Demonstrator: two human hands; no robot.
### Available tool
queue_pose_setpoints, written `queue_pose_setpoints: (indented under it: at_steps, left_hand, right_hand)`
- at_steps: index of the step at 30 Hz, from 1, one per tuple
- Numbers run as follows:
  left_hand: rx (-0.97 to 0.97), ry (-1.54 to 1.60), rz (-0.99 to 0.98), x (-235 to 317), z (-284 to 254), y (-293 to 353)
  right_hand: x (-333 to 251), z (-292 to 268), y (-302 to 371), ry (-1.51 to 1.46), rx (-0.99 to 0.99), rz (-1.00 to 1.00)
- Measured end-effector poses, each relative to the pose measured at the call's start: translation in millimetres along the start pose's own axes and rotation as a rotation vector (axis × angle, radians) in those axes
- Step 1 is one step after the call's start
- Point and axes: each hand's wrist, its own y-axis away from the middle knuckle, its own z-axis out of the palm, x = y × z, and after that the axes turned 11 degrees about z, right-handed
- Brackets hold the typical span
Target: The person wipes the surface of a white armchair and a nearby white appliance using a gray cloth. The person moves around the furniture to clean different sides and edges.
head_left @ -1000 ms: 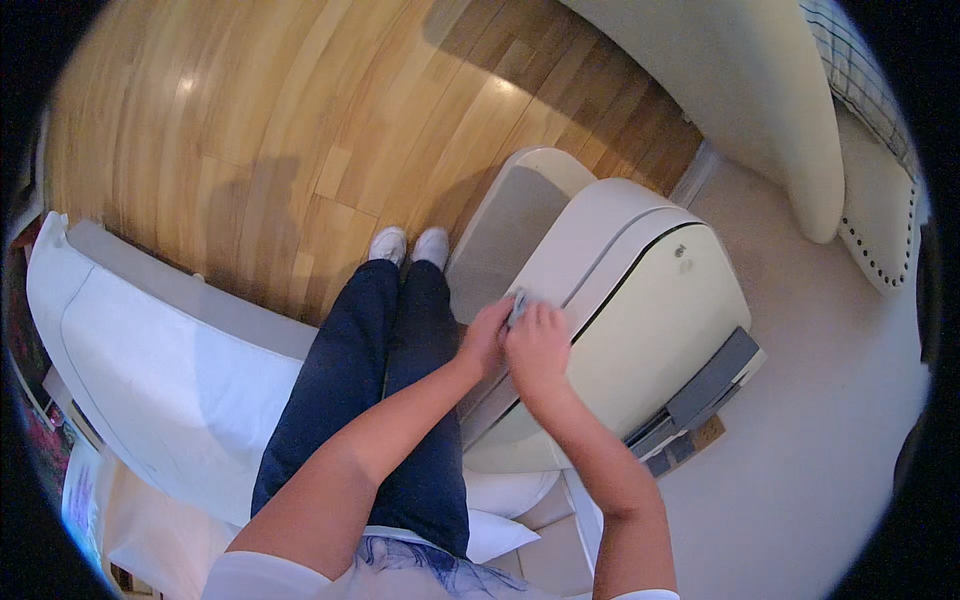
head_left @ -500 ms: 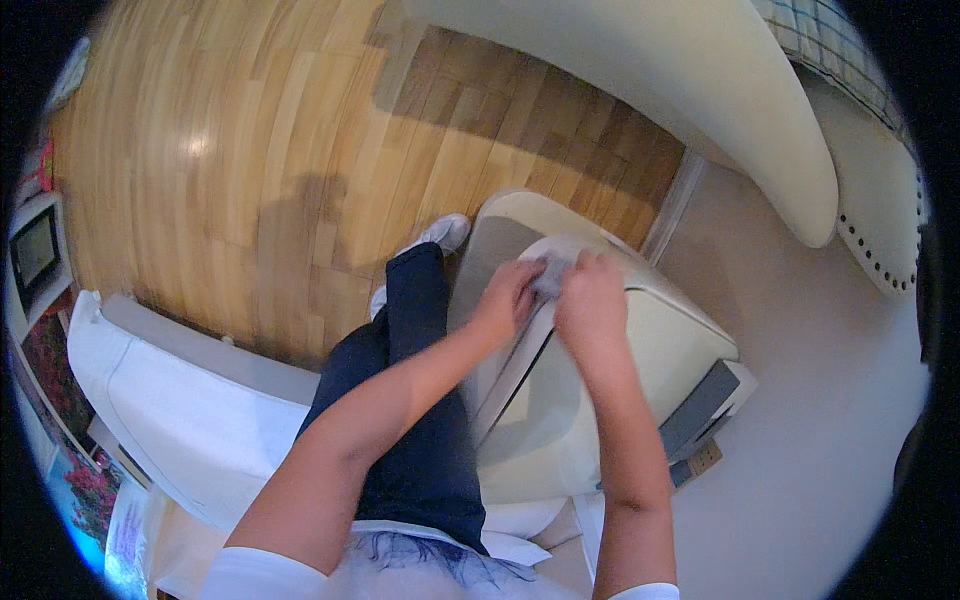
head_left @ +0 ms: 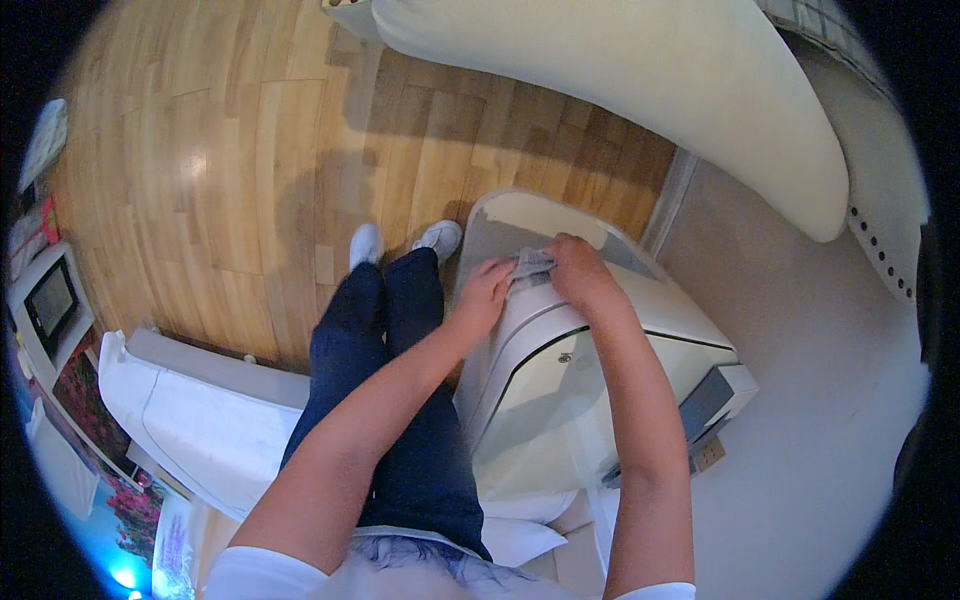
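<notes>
A small grey cloth (head_left: 532,264) is stretched between my two hands, over the rounded end of a cream cabinet (head_left: 540,400). My left hand (head_left: 484,292) pinches its left edge with bent fingers. At the other edge my right hand (head_left: 580,272) is closed on the cloth, knuckles up, its fingertips mostly hidden. Whether the cloth touches the cabinet I cannot tell. A small metal fitting (head_left: 565,357) shows on the cabinet's pale panel below my right wrist.
A large cream padded piece of furniture (head_left: 600,50) curves across the far side. A grey-and-white box (head_left: 715,400) sits at the cabinet's right, near a wall socket (head_left: 710,455). White upholstered furniture (head_left: 200,410) lies left of my legs, on the wooden floor (head_left: 220,220).
The cloth, bunched before, is now spread wider between my hands. My left hand has shifted slightly left. My feet, crossed earlier, now stand side by side.
</notes>
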Motion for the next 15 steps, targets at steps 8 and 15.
queue_pose_setpoints:
  at_steps: [8, 15]
  left_hand:
    - [-0.208, 0.165, -0.061, 34, -10, -19]
    - [-0.217, 0.181, 0.03, 42, -13, -23]
  right_hand:
    - [-31, -75, 60, 0.142, -0.114, -0.069]
    - [-28, -69, 69, -0.006, 0.032, 0.069]
